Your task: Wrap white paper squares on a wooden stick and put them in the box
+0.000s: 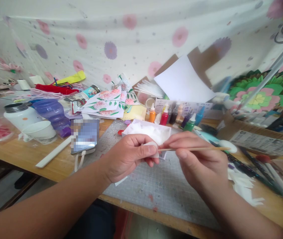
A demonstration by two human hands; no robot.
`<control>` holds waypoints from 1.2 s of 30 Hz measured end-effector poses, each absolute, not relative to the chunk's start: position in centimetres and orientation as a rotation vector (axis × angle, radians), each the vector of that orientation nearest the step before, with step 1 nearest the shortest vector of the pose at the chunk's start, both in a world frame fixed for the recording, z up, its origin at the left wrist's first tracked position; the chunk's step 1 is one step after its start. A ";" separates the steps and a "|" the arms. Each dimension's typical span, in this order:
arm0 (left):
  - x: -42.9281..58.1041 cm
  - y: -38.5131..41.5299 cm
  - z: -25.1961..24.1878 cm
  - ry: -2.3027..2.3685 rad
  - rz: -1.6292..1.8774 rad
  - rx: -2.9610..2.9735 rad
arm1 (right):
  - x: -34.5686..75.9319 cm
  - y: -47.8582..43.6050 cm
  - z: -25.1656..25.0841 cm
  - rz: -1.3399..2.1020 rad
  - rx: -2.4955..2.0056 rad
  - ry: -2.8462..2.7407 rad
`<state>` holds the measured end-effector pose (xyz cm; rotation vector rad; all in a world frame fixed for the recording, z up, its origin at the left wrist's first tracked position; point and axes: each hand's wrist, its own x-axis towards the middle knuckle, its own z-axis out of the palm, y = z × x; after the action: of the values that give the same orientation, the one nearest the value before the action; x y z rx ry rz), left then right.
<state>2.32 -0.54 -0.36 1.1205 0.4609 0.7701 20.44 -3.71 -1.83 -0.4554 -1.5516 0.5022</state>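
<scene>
Pinched between the thumb and fingers of my left hand is a small white piece, thin like tissue or cloth. My right hand grips a slim wooden stick, held almost level, its left end at the white piece. Whether the tip touches the piece or lies behind it, I cannot tell. Just beyond both hands stands a small white box with fluffy white stuffing inside. Beneath the hands lies a grey cutting mat with stains.
Several paint bottles stand behind the box. To the left are a phone, a white cup and a purple container. A cardboard box, brushes and white scraps lie at right.
</scene>
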 end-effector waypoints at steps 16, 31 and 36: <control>2.4 -0.7 -0.2 0.477 0.770 1.128 | 20.5 -3.7 -1.7 0.507 -0.461 -1.600; 2.4 -0.8 0.0 0.520 0.791 1.155 | 20.5 -4.1 -0.7 0.420 -0.541 -1.677; 2.4 -0.8 0.0 0.593 0.868 1.247 | 20.5 -4.1 -0.5 0.393 -0.577 -1.710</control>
<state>2.37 -0.79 0.03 1.2472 0.5933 0.8677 20.52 -4.12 -0.52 -0.5767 -1.7099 0.3930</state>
